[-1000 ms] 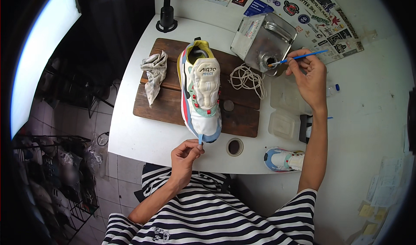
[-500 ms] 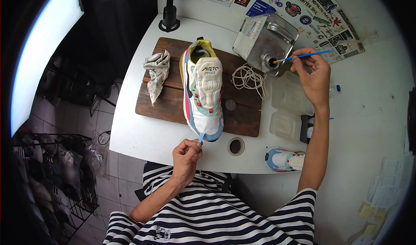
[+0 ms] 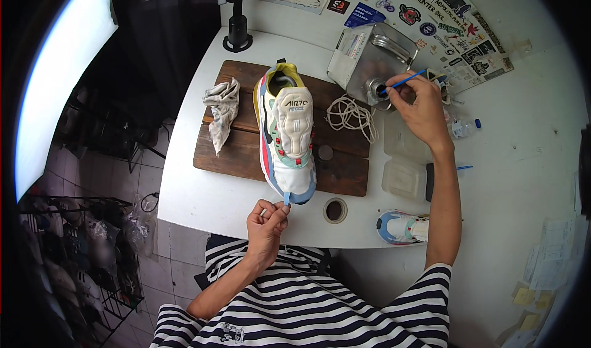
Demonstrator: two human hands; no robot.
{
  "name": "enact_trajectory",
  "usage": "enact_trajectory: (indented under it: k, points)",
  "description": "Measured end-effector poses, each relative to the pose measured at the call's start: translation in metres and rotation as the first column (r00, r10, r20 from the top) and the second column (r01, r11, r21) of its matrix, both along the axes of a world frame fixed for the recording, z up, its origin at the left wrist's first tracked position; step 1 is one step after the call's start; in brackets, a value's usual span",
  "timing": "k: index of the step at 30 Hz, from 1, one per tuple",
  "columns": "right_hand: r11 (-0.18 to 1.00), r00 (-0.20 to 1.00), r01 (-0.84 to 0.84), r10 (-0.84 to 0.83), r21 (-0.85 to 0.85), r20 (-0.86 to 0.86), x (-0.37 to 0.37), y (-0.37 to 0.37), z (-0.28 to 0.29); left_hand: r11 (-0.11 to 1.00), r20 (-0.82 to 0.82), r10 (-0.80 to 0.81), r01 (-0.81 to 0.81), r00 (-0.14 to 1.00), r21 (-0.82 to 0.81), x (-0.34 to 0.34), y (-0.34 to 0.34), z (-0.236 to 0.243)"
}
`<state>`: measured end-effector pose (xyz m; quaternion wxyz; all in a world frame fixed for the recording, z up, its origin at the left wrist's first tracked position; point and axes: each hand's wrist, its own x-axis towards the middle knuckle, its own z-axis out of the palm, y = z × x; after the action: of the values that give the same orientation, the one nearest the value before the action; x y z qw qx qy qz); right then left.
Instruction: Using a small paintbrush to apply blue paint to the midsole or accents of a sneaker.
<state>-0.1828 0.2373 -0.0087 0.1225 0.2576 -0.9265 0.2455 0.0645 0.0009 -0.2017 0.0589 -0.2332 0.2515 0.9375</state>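
A white sneaker (image 3: 288, 174) with red, blue, green and yellow parts stands on a dark wooden board, toe toward me, its laces out. At its toe my left hand (image 3: 265, 228) pinches the end of a narrow light-blue strip (image 3: 287, 197); whether the strip is joined to the shoe I cannot tell. My right hand (image 3: 426, 109) is closed around a thin blue-handled brush (image 3: 411, 78). The brush's tip end is down in the round mouth of a square metal can (image 3: 352, 56), so the bristles are hidden.
White laces (image 3: 351, 117) and a small round disc (image 3: 325, 153) lie on the board (image 3: 231, 157), with a stained cloth (image 3: 223, 105) to the left. A round dark-centred container (image 3: 335, 210), second sneaker (image 3: 400, 227), clear plastic box (image 3: 403, 179), bottle (image 3: 465, 128) and black stand (image 3: 237, 31) surround it.
My right hand has moved slightly left, and the brush tip has gone from the can's mouth down into it. My left hand still pinches the strip. The view has shifted a little.
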Motion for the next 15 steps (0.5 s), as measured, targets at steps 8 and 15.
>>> enact_trajectory:
  k: [8,15]
  points:
    - [0.999,0.999,-0.01,0.008,-0.04,-0.053,0.005,0.002,0.017,1.0,0.001,-0.004,0.004,1.0,-0.013,0.0,0.001,0.0]
    - [0.994,1.0,0.006,-0.008,-0.113,-0.02,0.011,0.005,0.032,1.0,0.012,-0.013,0.013,1.0,-0.023,-0.002,0.0,0.002]
